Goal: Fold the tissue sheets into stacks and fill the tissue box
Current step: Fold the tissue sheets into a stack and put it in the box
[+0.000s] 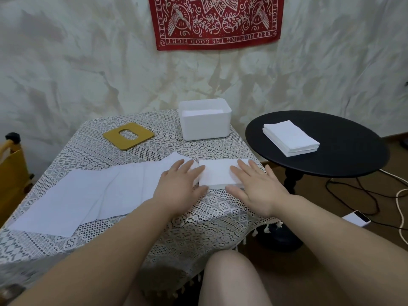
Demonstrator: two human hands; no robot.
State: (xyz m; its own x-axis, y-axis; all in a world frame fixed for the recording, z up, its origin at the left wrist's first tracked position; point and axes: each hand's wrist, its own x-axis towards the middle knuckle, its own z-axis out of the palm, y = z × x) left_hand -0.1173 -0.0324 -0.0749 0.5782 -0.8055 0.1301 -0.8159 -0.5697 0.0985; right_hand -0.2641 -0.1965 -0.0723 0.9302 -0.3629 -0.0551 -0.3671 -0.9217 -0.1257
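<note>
My left hand [180, 184] and right hand [254, 184] lie flat, fingers straight, pressing the folded stack [217, 174] in front of the box [205, 124]. Lifted carelessly, the loose sheets could fan apart. The box already seems to hold some tissue; its lid [128, 135] lies left of it.

A home room: lace tablecloth [110, 160], red wall hanging [216, 23].

A red patterned cloth [216, 21] hangs on the mottled pale wall [77, 69]. A round black side table [353, 164] stands on brown floor [364, 250] beside a lace-covered table [123, 237].
</note>
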